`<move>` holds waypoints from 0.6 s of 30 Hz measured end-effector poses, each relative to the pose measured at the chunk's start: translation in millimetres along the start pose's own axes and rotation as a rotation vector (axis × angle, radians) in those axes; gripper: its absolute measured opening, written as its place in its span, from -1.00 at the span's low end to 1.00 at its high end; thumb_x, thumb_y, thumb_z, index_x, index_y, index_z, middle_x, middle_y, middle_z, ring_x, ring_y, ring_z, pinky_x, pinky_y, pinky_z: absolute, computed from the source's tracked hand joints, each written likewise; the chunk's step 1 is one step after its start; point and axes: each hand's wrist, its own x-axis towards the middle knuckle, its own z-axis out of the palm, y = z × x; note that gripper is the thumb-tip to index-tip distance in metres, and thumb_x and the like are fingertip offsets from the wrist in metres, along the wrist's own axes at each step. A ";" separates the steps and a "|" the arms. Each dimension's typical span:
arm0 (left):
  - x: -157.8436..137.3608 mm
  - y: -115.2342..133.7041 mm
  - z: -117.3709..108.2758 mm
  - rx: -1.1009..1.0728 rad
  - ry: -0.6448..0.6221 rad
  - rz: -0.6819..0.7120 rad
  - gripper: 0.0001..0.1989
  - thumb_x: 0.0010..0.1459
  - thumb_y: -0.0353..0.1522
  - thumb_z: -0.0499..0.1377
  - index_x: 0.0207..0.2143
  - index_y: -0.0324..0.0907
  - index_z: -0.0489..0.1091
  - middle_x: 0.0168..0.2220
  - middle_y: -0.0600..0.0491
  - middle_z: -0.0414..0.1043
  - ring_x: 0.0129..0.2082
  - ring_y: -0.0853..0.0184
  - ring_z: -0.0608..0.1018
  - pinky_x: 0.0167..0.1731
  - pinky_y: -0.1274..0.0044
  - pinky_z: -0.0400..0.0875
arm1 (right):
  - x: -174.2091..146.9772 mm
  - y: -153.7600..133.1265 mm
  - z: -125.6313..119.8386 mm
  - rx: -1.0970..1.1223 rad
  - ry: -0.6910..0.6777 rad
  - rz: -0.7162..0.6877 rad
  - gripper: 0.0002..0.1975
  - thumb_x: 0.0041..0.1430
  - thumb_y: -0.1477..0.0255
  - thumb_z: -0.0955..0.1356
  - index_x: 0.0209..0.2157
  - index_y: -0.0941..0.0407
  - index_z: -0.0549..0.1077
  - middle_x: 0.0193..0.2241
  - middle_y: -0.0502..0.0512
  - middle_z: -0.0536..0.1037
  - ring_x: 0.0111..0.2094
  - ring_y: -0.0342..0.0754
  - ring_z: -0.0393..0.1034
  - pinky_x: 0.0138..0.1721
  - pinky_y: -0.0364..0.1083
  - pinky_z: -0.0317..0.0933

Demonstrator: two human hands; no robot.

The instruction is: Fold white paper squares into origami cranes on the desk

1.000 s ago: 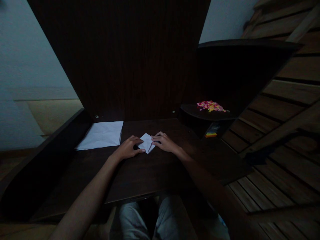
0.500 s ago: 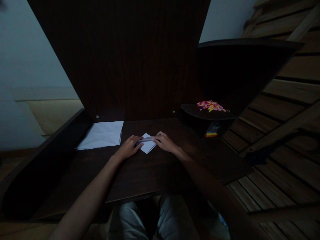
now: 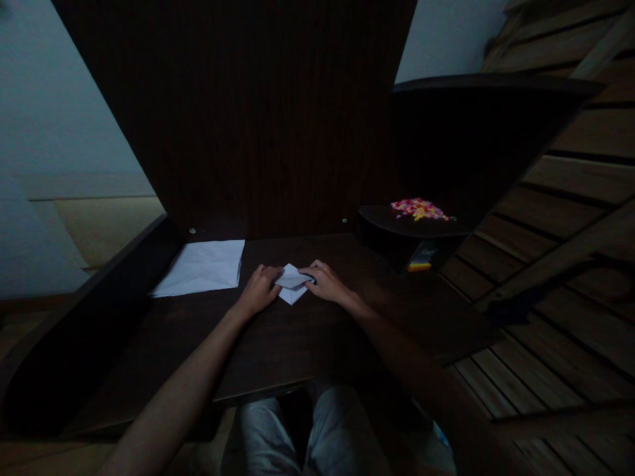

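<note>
A small piece of folded white paper (image 3: pixel 292 293) lies on the dark wooden desk in front of me, shaped like a diamond with its upper flap partly turned down. My left hand (image 3: pixel 261 287) grips its left corner, thumb and fingers closed on the edge. On the opposite side my right hand (image 3: pixel 325 280) pinches the right corner, its thumb under the flap and fingers on top. Both forearms rest low over the desk's front edge.
A stack of white paper sheets (image 3: pixel 203 266) lies at the back left of the desk (image 3: pixel 278 357). On a small corner shelf (image 3: pixel 391 221) at right is a pile of pink and yellow bits (image 3: pixel 421 209). Below it sits a yellow item (image 3: pixel 419 267). A slatted wooden structure (image 3: pixel 570 277) stands farther right.
The paper's upper flap now lies farther down toward me, with its middle crease opened out. Both hands have shifted only slightly and still hold the corners.
</note>
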 end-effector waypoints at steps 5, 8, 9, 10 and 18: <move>1.6 1.5 0.4 0.016 0.027 -0.012 -0.63 0.12 -0.44 0.05 0.00 -0.22 0.35 0.02 -0.10 0.45 0.02 0.14 0.44 0.15 0.22 0.15 | 1.2 -5.2 0.2 -0.023 0.012 -0.008 -0.60 0.08 0.57 0.37 0.00 0.13 0.47 -0.22 0.15 0.50 -0.15 -0.01 0.32 -0.06 -0.04 0.22; 2.4 2.1 1.4 0.011 0.054 -0.031 -0.64 0.12 -0.44 0.05 -0.01 -0.21 0.37 -0.01 -0.08 0.47 0.00 0.15 0.46 0.14 0.24 0.18 | 1.9 -7.3 1.3 -0.035 0.029 0.006 -0.62 0.11 0.56 0.35 0.00 0.12 0.47 -0.21 0.16 0.51 -0.15 -0.01 0.32 -0.06 -0.04 0.22; 2.7 2.4 1.8 0.008 0.065 -0.043 -0.65 0.14 -0.43 0.04 -0.01 -0.21 0.37 -0.02 -0.07 0.48 -0.01 0.16 0.47 0.14 0.24 0.18 | 2.1 -8.0 1.7 -0.041 0.036 0.014 -0.64 0.13 0.55 0.35 0.00 0.13 0.47 -0.22 0.16 0.51 -0.15 0.00 0.32 -0.06 -0.04 0.22; 2.9 2.9 2.1 0.004 0.075 -0.056 -0.65 0.15 -0.42 0.03 -0.01 -0.22 0.38 -0.03 -0.07 0.48 -0.02 0.16 0.47 0.13 0.25 0.19 | 2.5 -8.7 2.2 -0.047 0.043 0.021 -0.65 0.14 0.54 0.34 -0.01 0.13 0.47 -0.22 0.16 0.51 -0.15 -0.01 0.32 -0.06 -0.04 0.22; 5.7 8.3 1.5 -0.045 0.118 -0.171 -0.63 0.20 -0.35 0.02 0.01 -0.26 0.39 -0.02 -0.09 0.48 -0.01 0.14 0.45 0.04 0.33 0.32 | 4.5 -15.4 3.8 -0.075 0.089 0.066 -0.69 0.30 0.40 0.23 0.02 0.15 0.41 -0.22 0.18 0.51 -0.17 0.00 0.33 -0.07 -0.03 0.21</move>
